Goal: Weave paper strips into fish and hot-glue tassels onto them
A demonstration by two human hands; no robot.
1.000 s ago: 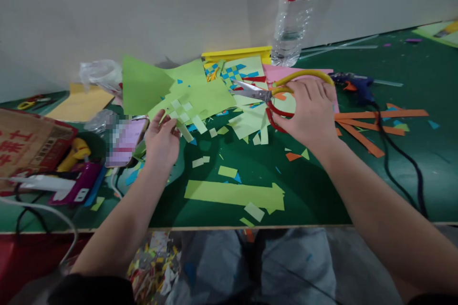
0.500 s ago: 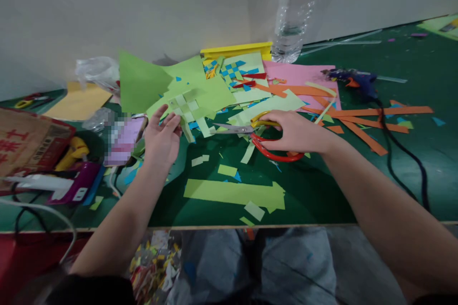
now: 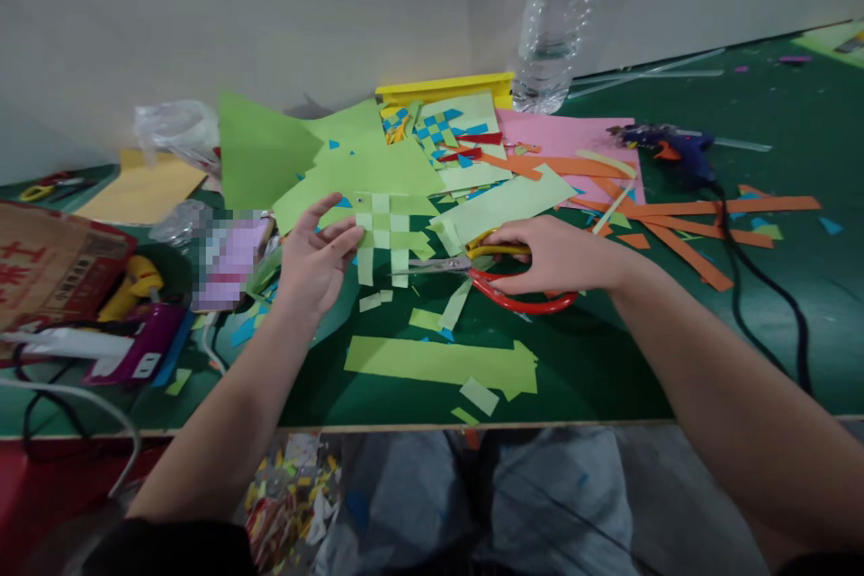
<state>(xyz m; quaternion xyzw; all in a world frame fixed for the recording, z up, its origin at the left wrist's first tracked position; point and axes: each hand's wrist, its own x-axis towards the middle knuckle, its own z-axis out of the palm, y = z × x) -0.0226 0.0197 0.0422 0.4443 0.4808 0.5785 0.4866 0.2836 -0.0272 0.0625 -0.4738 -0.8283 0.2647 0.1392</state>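
My left hand [image 3: 319,254] pinches the left edge of a woven paper piece [image 3: 382,221] between thumb and fingers. The piece is a checkerboard of light and brighter green strips, with loose strip ends hanging down and pointing right. In my right hand [image 3: 550,252] is a pair of scissors [image 3: 438,265] with one red and one yellow handle. Its blades point left and lie by the hanging strip on the right; whether they touch it I cannot tell. Below lie a wide green paper strip [image 3: 438,364] and small green offcuts.
Green sheets [image 3: 371,162] and a pink sheet [image 3: 563,133] lie behind my hands. A water bottle [image 3: 553,36] stands by the wall. At right are orange strips [image 3: 702,247] and a corded glue gun [image 3: 675,148]. A phone [image 3: 233,261] and a cardboard box [image 3: 58,265] are at left.
The woven piece has turned more upright and moved right, towards the scissors. The scissors have shifted slightly left and down, and their blades have come to the hanging strip.
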